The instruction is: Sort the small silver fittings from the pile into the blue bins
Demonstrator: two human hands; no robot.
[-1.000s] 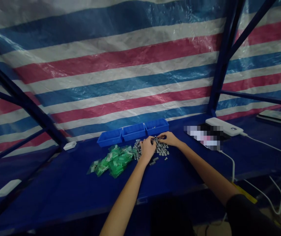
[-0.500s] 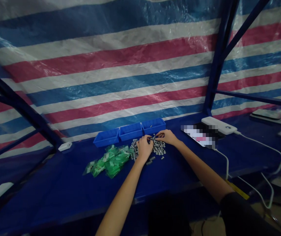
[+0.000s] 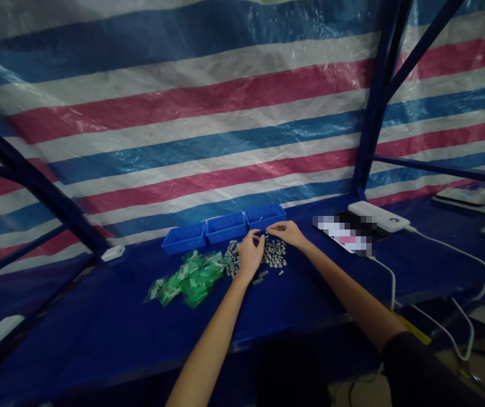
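A pile of small silvery metal parts (image 3: 275, 254) lies on the blue table (image 3: 141, 339). My left hand (image 3: 251, 253) is over the left side of the pile, fingers curled, with whatever the fingertips hold too small to name. Across from it, my right hand (image 3: 288, 233) is at the pile's far right edge, thumb and forefinger pinched near the left fingertips. What sits in that pinch cannot be made out. Just behind the hands stand three joined blue bins (image 3: 226, 227), the right one with a small piece inside. Green plastic packets (image 3: 195, 277) lie left of the pile.
To the right are a phone (image 3: 344, 234) and a white power bank (image 3: 378, 216) with a white cable (image 3: 450, 244). A scale-like device (image 3: 473, 202) lies farther right. A small white box (image 3: 113, 253) is near the left frame post. Striped sheeting (image 3: 208, 141) hangs behind.
My two hands' fingertips have come slightly closer together above the pile, the right hand shifting a little left and up. The bins and packets stay put.
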